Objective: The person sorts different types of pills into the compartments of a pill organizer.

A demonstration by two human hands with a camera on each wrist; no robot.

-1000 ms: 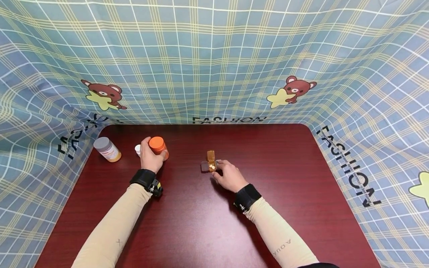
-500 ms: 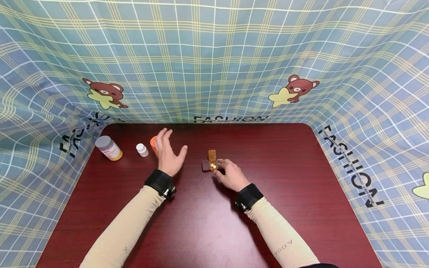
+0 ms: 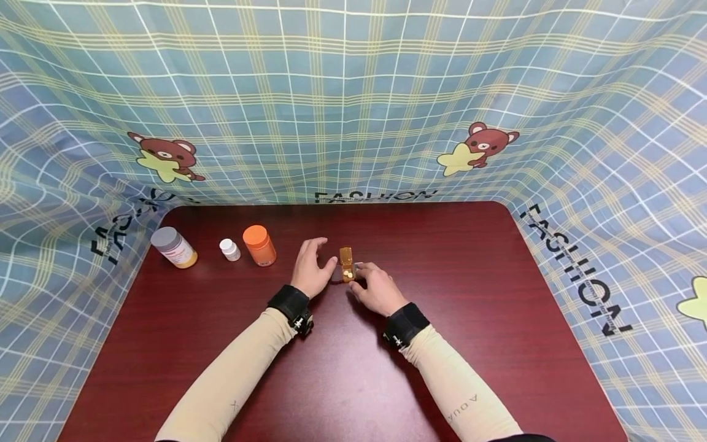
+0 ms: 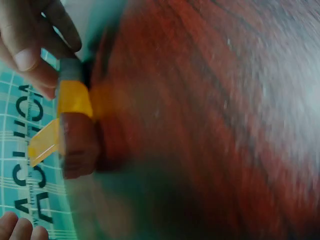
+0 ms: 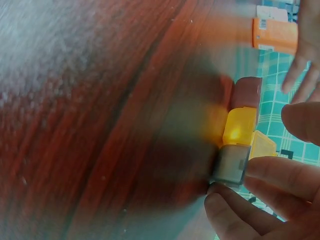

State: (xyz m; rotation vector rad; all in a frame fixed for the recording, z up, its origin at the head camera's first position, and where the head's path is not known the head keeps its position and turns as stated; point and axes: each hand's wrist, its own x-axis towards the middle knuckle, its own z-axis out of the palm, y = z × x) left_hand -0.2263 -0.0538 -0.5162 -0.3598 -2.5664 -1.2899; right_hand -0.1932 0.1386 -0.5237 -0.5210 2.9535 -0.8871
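Observation:
A small pill box [image 3: 347, 274] with three compartments lies on the table, its middle orange lid [image 3: 345, 255] raised and a few pale tablets inside that middle part. Its grey end [image 5: 232, 165] is pinched between the thumb and fingers of my right hand [image 3: 381, 292]. My left hand [image 3: 312, 273] is beside the brown end [image 4: 80, 145], fingers spread, with the thumb close to it and nothing held. In the left wrist view, fingers of the right hand [image 4: 30, 45] are at the grey end, while left fingertips [image 4: 20, 227] show at the lower corner.
On the left part of the dark red table [image 3: 442, 245] stand an orange bottle [image 3: 260, 247], a small white bottle [image 3: 229, 250] and a larger grey-lidded jar [image 3: 174, 248]. A checked curtain [image 3: 348, 123] hangs behind the table and along both sides.
My left hand has let go of the orange bottle, which now stands by itself, and has moved right to the pill box. The right hand has stayed at the box.

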